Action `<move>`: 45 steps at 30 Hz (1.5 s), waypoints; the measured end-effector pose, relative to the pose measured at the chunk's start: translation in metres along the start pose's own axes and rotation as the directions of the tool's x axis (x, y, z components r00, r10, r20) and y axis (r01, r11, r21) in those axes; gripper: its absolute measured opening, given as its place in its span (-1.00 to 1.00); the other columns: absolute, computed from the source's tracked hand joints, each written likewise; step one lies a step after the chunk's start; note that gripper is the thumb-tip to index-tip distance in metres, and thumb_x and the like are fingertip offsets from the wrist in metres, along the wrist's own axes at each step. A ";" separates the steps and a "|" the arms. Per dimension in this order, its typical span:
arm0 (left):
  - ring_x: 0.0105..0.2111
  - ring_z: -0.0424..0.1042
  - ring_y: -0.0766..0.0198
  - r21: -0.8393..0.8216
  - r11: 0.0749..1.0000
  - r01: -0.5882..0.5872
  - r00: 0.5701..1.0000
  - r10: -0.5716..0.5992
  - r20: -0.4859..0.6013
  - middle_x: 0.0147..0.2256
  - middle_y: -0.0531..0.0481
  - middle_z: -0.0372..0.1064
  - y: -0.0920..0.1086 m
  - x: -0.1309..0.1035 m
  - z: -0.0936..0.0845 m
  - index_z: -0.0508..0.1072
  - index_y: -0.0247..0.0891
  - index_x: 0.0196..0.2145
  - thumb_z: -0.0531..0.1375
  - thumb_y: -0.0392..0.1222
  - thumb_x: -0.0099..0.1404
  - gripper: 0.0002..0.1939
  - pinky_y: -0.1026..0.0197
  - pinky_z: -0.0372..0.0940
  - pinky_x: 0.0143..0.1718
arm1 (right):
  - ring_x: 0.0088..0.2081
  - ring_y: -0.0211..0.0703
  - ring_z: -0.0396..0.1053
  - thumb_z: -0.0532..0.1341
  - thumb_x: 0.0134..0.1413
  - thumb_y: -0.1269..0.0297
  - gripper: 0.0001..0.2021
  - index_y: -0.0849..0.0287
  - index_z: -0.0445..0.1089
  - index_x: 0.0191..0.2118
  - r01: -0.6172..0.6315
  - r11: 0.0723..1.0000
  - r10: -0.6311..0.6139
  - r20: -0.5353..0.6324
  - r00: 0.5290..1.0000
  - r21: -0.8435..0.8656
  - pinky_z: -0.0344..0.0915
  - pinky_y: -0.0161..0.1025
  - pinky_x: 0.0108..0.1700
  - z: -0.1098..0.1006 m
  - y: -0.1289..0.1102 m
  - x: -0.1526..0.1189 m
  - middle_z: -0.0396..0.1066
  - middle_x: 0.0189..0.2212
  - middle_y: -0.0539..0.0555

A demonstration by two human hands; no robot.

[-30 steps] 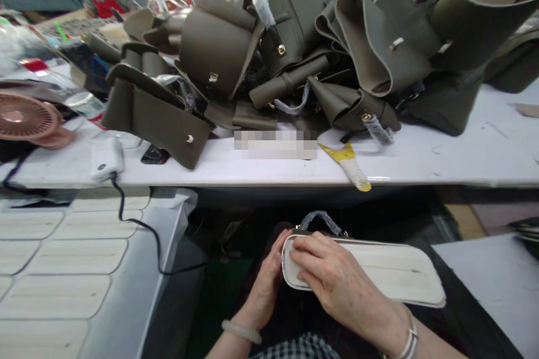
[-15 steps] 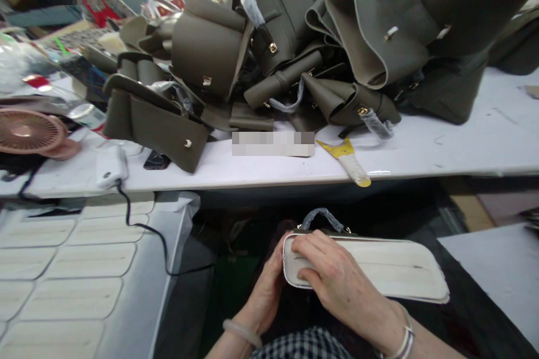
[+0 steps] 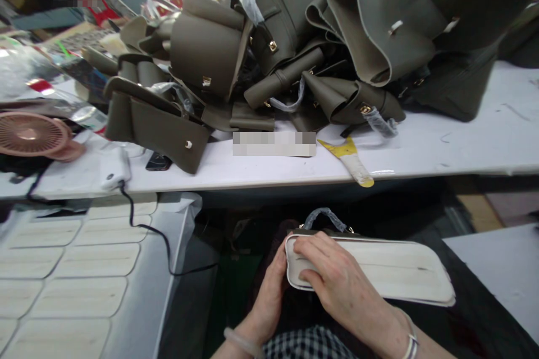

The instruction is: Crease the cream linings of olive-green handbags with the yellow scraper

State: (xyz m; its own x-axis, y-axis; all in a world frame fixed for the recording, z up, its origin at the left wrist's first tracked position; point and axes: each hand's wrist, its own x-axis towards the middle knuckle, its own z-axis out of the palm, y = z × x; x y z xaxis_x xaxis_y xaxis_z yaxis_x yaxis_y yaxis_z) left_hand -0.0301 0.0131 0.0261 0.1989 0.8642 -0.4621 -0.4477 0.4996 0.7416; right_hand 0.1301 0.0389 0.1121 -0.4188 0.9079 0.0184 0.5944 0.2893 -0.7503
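A long cream panel with rounded ends (image 3: 404,269) faces up on a dark bag in my lap, whose plastic-wrapped handle (image 3: 324,216) stands out behind it. My left hand (image 3: 272,286) grips the bag's left end, its fingers partly hidden behind the edge. Bent over the panel's left part, my right hand (image 3: 332,269) presses its fingertips and thumb on the cream surface.
Olive bags (image 3: 206,50) are heaped on the white table (image 3: 269,171). A pink fan (image 3: 31,134), white device (image 3: 113,168) and yellow-ended tool (image 3: 351,160) lie there. Cream panels (image 3: 84,297) cover the left surface. A person (image 3: 101,11) is at the back left.
The view has shifted slightly, so most things sit a little further right. Both hands keep nearly the same hold on the bag and panel.
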 end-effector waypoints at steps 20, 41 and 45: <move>0.34 0.04 0.05 0.020 0.998 -0.053 0.996 0.054 -0.064 0.28 0.00 0.19 -0.006 -0.002 0.007 0.41 -0.10 0.17 0.14 0.09 0.36 -0.52 -0.02 -0.18 0.38 | 0.07 0.05 0.29 0.02 0.17 0.62 -0.51 0.13 0.34 0.15 0.281 0.921 -0.264 0.100 0.959 -0.269 0.38 0.07 0.06 -0.009 0.005 0.001 0.35 0.08 0.20; 0.07 0.42 -0.04 -0.489 0.854 0.176 0.919 -0.320 -0.228 -0.05 -0.19 0.53 -0.020 0.014 0.034 0.52 -0.33 0.00 0.22 0.13 0.27 -0.48 -0.02 0.17 0.23 | 0.13 0.08 0.32 0.00 0.12 0.63 -0.47 0.17 0.34 0.17 0.309 0.858 -0.268 0.155 0.951 -0.410 0.40 0.11 0.11 -0.010 0.003 -0.002 0.35 0.15 0.22; 0.06 0.43 -0.05 -0.487 0.852 0.192 0.906 -0.344 -0.246 -0.09 -0.19 0.55 -0.017 0.014 0.038 0.54 -0.33 -0.04 0.20 0.15 0.28 -0.49 -0.03 0.13 0.26 | 0.15 0.12 0.30 -0.01 0.07 0.66 -0.45 0.23 0.33 0.17 0.341 0.833 -0.280 0.200 0.939 -0.436 0.40 0.14 0.10 -0.011 0.004 -0.002 0.32 0.18 0.24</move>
State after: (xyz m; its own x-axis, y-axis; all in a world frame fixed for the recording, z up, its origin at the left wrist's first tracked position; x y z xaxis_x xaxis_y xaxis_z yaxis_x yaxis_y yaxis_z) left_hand 0.0132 0.0187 0.0257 0.1201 0.5966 -0.7935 -0.7679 0.5624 0.3066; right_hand 0.1406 0.0420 0.1161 -0.6968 0.7110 0.0950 0.6517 0.6829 -0.3301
